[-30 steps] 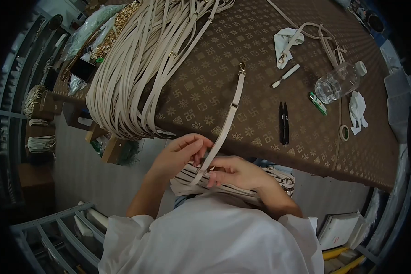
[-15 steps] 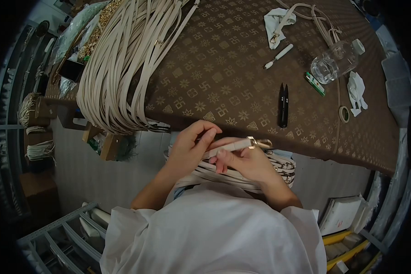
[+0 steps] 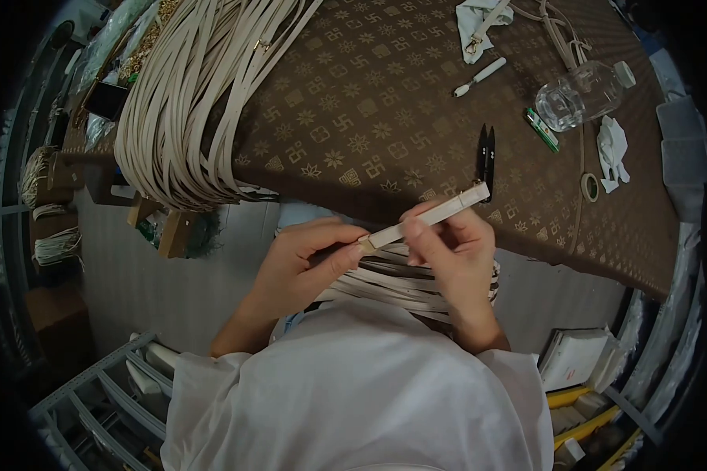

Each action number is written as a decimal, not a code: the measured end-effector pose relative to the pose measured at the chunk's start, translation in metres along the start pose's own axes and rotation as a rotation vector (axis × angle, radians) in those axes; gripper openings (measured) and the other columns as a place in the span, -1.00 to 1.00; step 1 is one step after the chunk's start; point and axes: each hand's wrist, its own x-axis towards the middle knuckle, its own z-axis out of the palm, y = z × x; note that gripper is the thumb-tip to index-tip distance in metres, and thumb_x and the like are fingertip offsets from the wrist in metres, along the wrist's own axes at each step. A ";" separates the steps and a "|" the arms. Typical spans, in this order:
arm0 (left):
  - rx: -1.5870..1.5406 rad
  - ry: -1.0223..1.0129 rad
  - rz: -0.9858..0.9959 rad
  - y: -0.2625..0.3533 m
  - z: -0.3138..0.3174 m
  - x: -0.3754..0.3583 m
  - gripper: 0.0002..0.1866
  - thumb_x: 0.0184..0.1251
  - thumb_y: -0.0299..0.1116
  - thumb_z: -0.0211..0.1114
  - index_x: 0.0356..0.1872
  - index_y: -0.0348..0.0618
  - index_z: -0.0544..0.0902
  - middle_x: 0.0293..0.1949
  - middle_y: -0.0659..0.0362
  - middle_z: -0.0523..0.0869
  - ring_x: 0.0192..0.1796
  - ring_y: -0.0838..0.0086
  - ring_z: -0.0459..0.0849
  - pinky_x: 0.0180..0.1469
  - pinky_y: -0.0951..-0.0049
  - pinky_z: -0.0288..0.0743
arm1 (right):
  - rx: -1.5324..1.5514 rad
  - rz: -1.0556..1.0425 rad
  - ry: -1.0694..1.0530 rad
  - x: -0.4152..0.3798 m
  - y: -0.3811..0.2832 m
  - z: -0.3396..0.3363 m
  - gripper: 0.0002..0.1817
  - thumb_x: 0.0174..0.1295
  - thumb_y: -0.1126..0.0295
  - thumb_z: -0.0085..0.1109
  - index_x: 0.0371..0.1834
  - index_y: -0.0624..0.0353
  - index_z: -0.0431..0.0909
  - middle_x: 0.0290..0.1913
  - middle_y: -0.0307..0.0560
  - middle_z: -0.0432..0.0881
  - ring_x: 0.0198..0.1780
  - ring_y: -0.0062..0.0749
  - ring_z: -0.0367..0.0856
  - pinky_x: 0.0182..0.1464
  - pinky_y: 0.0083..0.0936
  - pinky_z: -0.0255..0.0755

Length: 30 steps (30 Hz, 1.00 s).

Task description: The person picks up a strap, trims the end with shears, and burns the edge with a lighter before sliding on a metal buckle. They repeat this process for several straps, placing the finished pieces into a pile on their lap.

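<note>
A cream leather strap (image 3: 446,211) is stretched slantwise between my two hands, just in front of the table edge. My left hand (image 3: 305,257) is closed, thumb and forefinger pinching the strap's lower end by a gold-coloured metal fitting. Thumb and fingers of my right hand (image 3: 457,257) grip the strap further along, and its upper end sticks out over the table near the black thread snips (image 3: 485,163). More cream straps (image 3: 393,289) lie in a bundle across my lap, partly hidden by my hands.
A thick bundle of cream straps (image 3: 177,110) hangs over the table's left edge. On the brown patterned cloth (image 3: 346,102) lie a white-handled tool (image 3: 479,77), a clear bottle (image 3: 577,98), a green packet (image 3: 541,129), a tape roll (image 3: 590,187) and crumpled white cloths (image 3: 612,153).
The strap has been turned round: its gold fitting was at my right hand and is now at my left fingertips. Both hands have moved slightly, and the view has shifted a little.
</note>
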 end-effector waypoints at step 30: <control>-0.421 0.040 -0.237 0.013 0.018 0.009 -0.77 0.33 -0.41 -0.05 -0.26 -0.33 0.54 -0.61 0.33 0.41 -0.57 0.76 0.26 -0.52 0.74 0.17 | -1.271 -0.024 0.470 0.048 0.008 -0.068 -0.68 0.01 0.31 0.20 -0.23 0.30 0.47 -0.40 0.02 0.51 -0.35 -0.14 0.50 -0.30 -0.33 0.35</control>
